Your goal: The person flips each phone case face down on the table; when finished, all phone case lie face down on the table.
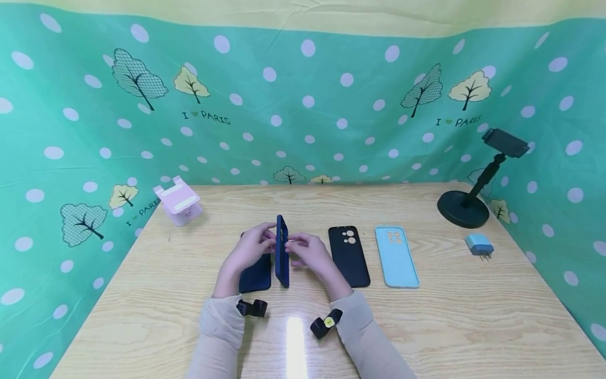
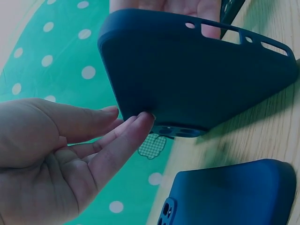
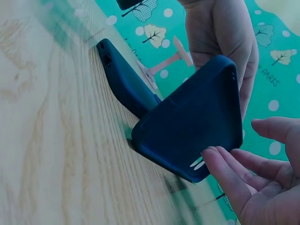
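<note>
A dark blue phone case (image 1: pixel 281 263) stands on its long side between both hands, its hollow inside facing the right hand. My left hand (image 1: pixel 252 247) holds its edge, fingertips against the outer back near the camera cutout. My right hand (image 1: pixel 310 253) holds the rim, with a fingertip on the inner face; in the right wrist view its thumb (image 3: pixel 272 126) is apart from the case. Below the left hand lies a dark blue phone-shaped piece (image 1: pixel 255 276) with a raised camera surround, partly covered by that hand.
A black phone case (image 1: pixel 350 263) and a light blue one (image 1: pixel 399 263) lie to the right. Farther right are a blue charger plug (image 1: pixel 479 245) and a black phone stand (image 1: pixel 464 209). A pink folding stand (image 1: pixel 180 202) is at the back left. Polka-dot cloth hangs around the table.
</note>
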The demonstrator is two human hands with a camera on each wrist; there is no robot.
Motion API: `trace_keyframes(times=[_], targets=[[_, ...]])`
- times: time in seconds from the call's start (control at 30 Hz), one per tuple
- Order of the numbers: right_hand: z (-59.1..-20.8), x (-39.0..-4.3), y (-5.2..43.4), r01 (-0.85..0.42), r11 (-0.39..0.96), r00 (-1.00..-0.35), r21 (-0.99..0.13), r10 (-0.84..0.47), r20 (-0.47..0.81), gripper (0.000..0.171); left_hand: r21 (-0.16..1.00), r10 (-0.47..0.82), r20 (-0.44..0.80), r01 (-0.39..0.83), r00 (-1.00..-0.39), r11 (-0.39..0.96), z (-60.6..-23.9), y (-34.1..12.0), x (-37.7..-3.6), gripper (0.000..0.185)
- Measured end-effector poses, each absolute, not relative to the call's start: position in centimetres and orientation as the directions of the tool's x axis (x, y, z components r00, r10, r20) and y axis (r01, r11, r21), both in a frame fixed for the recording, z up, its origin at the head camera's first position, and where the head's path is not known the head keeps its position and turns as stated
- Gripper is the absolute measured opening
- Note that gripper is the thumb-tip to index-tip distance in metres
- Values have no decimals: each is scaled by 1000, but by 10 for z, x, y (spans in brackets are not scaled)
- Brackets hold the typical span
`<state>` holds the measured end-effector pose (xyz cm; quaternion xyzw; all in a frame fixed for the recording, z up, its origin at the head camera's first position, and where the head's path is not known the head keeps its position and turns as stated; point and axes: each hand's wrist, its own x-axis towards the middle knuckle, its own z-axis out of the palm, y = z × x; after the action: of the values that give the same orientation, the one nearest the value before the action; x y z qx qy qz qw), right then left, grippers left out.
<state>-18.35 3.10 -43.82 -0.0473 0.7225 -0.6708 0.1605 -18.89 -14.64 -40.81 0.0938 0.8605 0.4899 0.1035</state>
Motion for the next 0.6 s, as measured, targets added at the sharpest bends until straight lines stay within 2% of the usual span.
trace_keyframes(times=[0.23,0.6], targets=[[-436,-183,29,150,111,-947,-982,-270,-175,34,833,313,-69,118,-947,541,-411,-144,-190,45],[-436,-187,32,131,175,-955,-976,-244,-171,33,834,336,-123,86,-934,545,-419,-136,-191,46]])
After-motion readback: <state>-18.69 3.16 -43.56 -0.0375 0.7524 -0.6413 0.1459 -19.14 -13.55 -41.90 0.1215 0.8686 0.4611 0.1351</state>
